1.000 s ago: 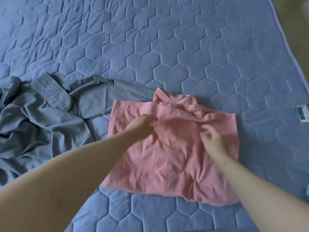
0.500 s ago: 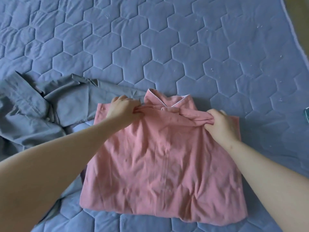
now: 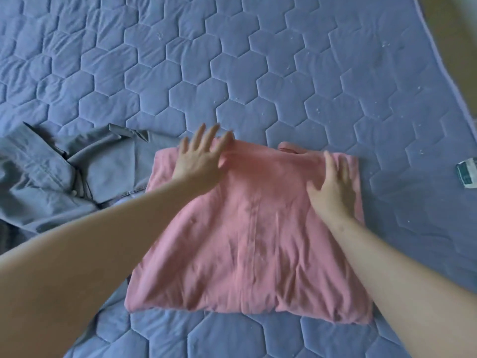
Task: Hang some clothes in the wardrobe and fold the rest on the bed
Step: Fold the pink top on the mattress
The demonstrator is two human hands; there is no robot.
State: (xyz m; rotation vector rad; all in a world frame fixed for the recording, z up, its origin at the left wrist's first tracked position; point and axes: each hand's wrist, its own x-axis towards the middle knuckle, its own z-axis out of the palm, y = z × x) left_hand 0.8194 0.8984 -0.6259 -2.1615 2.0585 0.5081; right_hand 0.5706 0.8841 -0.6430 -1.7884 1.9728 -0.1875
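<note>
Head camera, looking down: I see a pink shirt (image 3: 247,241) lying folded into a rough rectangle on a blue bed quilt (image 3: 258,73) stitched in hexagons. It sits near the lower middle of the view, with a bit of its collar (image 3: 289,147) poking out at the far edge.

The left hand (image 3: 198,164) lies flat on the shirt's far left corner. Its fingers are straight and spread apart, their tips reaching just past the cloth's edge. The right hand (image 3: 333,187) lies flat on the far right part of the shirt, fingers straight and close together, thumb out to the side. Neither hand grips the fabric; both rest palm-down on it. Bare forearms run in from the lower corners.

A crumpled grey shirt (image 3: 51,177) lies on the quilt to the left, its edge touching the pink one. A small white and dark packet (image 3: 468,173) lies at the right edge, well apart. Tan floor (image 3: 454,34) shows at top right.
</note>
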